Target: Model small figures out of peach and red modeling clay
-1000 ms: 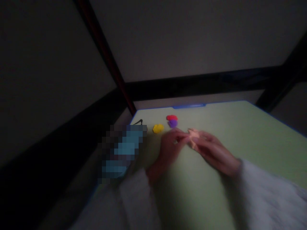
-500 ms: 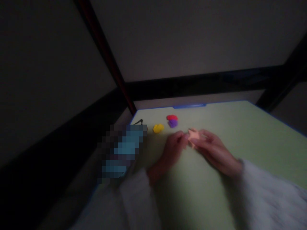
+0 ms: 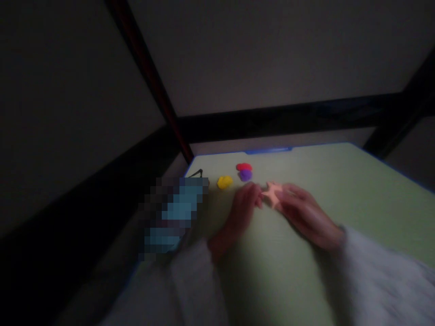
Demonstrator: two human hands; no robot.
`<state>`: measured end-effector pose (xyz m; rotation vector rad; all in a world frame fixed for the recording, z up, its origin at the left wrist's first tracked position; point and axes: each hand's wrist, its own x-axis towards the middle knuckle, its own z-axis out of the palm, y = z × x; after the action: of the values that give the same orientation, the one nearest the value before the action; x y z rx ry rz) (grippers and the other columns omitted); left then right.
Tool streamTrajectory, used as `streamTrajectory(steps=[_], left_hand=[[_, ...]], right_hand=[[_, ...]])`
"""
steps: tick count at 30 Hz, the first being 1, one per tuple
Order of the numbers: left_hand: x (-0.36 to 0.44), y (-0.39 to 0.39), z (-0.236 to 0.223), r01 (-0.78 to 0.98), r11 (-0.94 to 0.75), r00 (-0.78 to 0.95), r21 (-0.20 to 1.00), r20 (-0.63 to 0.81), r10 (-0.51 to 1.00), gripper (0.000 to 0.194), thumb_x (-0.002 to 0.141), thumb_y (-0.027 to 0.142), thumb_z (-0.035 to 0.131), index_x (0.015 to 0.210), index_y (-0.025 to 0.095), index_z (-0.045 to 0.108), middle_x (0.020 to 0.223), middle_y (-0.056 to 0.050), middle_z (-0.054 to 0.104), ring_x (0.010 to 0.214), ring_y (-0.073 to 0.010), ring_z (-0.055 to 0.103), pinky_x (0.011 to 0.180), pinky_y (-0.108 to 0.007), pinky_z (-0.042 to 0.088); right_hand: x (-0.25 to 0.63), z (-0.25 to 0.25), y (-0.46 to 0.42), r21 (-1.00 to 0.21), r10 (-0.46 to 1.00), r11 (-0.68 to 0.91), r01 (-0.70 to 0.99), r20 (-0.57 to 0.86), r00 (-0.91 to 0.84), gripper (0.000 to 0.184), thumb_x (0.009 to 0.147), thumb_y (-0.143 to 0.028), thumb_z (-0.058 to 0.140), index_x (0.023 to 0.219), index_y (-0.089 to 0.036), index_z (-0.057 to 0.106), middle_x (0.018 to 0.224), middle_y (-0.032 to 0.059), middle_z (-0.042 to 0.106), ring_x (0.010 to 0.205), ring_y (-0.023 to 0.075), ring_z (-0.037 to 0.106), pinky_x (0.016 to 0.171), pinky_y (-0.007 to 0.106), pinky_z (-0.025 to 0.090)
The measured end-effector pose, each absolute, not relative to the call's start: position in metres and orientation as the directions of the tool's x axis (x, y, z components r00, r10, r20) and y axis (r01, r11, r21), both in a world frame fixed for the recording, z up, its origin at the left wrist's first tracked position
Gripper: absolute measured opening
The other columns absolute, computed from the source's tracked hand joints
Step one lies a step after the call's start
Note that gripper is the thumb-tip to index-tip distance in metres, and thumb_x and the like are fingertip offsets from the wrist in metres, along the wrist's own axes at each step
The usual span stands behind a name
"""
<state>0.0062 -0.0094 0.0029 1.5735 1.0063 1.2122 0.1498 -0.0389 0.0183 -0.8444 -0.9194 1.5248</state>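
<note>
The right hand [image 3: 307, 219] is holding a pink-orange star [image 3: 271, 194] between its thumb and fingers. The left hand [image 3: 243, 206] is pinching the star's left point with its fingertips. The star is showing between the two hands, above the middle part of the table [image 3: 356, 194]; whether it is touching the table is too blurry to tell.

Three soft-looking lumps are lying past the left hand, nearer the table's far left corner than its far right one. The red lump [image 3: 244, 167] is sitting closest to the far edge. The purple lump [image 3: 245, 175] is touching its near side. The yellow lump [image 3: 224, 182] is lying apart from them, nearer the left edge. A blue thing [image 3: 178, 213], hidden by big squares, is lying along the left edge, with a dark loop [image 3: 197, 173] sticking out at its far end. A blue strip [image 3: 268, 150] is running along part of the far edge.
</note>
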Motion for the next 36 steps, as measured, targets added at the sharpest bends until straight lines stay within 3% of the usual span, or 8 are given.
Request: streamTrajectory(steps=[3,9,20,27,36], left_hand=[[0.0063,-0.0096,0.0016,0.128,-0.286,0.25,0.95,0.248,0.936,0.032,0.084,0.038,0.04,0.058,0.018,0.042,0.053,0.002,0.047,0.053,-0.0104,0.044,0.056,-0.025,0.035],[0.0074,-0.0118,0.0038,0.129,-0.282,0.274,0.951,0.239,0.931,0.03,0.083,0.035,0.043,0.058,0.018,0.043,0.052,0.003,0.047,0.052,-0.0102,0.044,0.056,-0.025,0.035],[0.0061,-0.008,-0.0016,0.157,-0.281,0.247,0.947,0.238,0.94,0.034,0.084,0.039,0.039,0.058,0.018,0.042,0.053,0.002,0.047,0.053,-0.0105,0.044,0.056,-0.025,0.034],[0.0065,-0.0088,0.0021,0.138,-0.274,0.229,0.952,0.239,0.944,0.031,0.082,0.036,0.041,0.057,0.018,0.041,0.052,0.003,0.047,0.053,-0.0104,0.044,0.056,-0.025,0.034],[0.008,-0.0119,0.0053,0.151,-0.269,0.238,0.951,0.23,0.944,0.03,0.081,0.035,0.044,0.056,0.018,0.041,0.052,0.004,0.042,0.052,-0.0094,0.041,0.053,-0.024,0.031]], right_hand=[[0.1478,0.0207,-0.0398,-0.884,0.991,-0.12,-0.451,-0.08,-0.107,0.019,0.061,-0.025,0.078,0.067,-0.021,0.061,0.069,-0.0029,0.059,0.073,0.0124,0.057,0.071,0.026,0.044],[0.1467,0.0216,-0.0401,-0.894,0.994,-0.081,-0.44,-0.038,-0.106,0.02,0.061,-0.024,0.077,0.066,-0.021,0.058,0.066,-0.0038,0.058,0.073,0.0124,0.056,0.066,0.024,0.043],[0.147,0.0231,-0.0407,-0.88,0.992,-0.111,-0.462,-0.069,-0.107,0.024,0.058,-0.022,0.079,0.06,-0.021,0.055,0.066,-0.0031,0.059,0.079,0.0149,0.058,0.077,0.028,0.043],[0.1479,0.0217,-0.0415,-0.888,0.991,-0.112,-0.447,-0.069,-0.111,0.035,0.055,-0.02,0.079,0.083,-0.023,0.059,0.08,-0.0023,0.066,0.073,0.0137,0.06,0.07,0.028,0.043],[0.1457,0.0241,-0.0435,-0.9,0.99,-0.101,-0.423,-0.051,-0.128,0.028,0.055,-0.019,0.079,0.076,-0.021,0.06,0.083,-0.0015,0.066,0.075,0.0129,0.06,0.07,0.025,0.044]])
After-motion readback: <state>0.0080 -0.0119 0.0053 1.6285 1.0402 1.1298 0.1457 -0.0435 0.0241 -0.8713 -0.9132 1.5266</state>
